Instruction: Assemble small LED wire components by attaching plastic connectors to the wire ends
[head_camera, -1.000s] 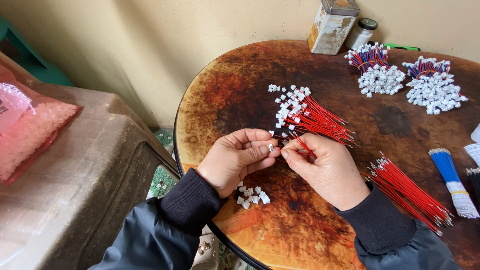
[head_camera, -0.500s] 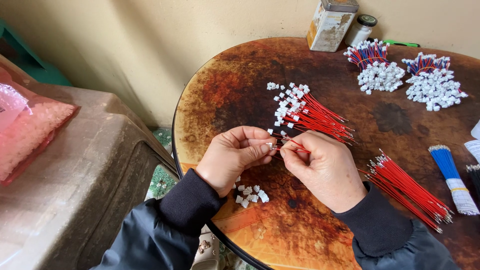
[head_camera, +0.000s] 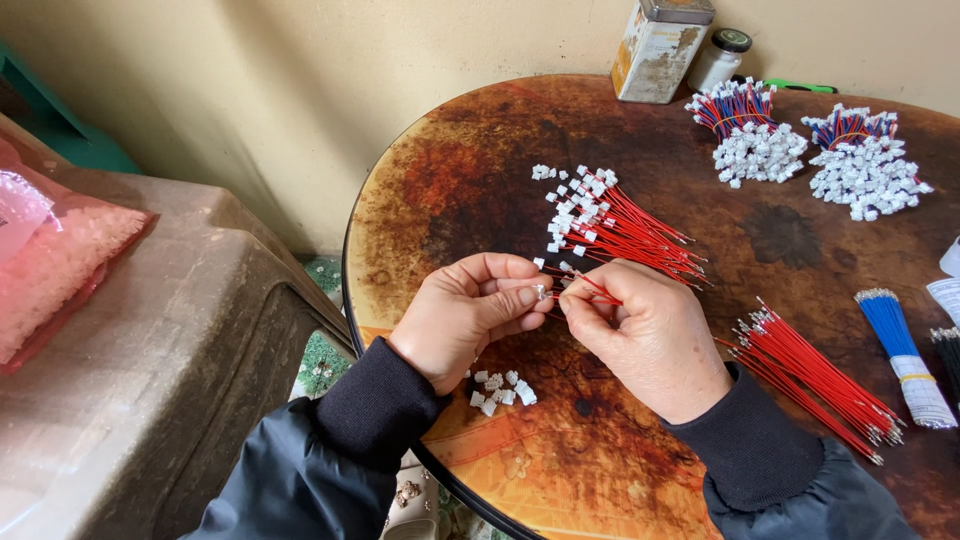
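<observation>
Red wire (head_camera: 598, 291) pinched in right hand (head_camera: 650, 340) fingers, left hand (head_camera: 465, 315) fingers seemingly around half-hidden white connector (head_camera: 540, 291).

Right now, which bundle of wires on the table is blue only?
The blue wire bundle at the right edge, wrapped in a white paper band; the others are red or mixed red and blue.

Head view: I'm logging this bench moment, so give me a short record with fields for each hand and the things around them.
left hand: pinches a small white connector at its fingertips
right hand: holds a red wire, its end at the connector
under the hands: loose white connectors on the round table
ahead: pile of red wires with connectors
right side: bare red wires, blue wire bundle
far edge: tin can, small jar, two finished bundles
</observation>
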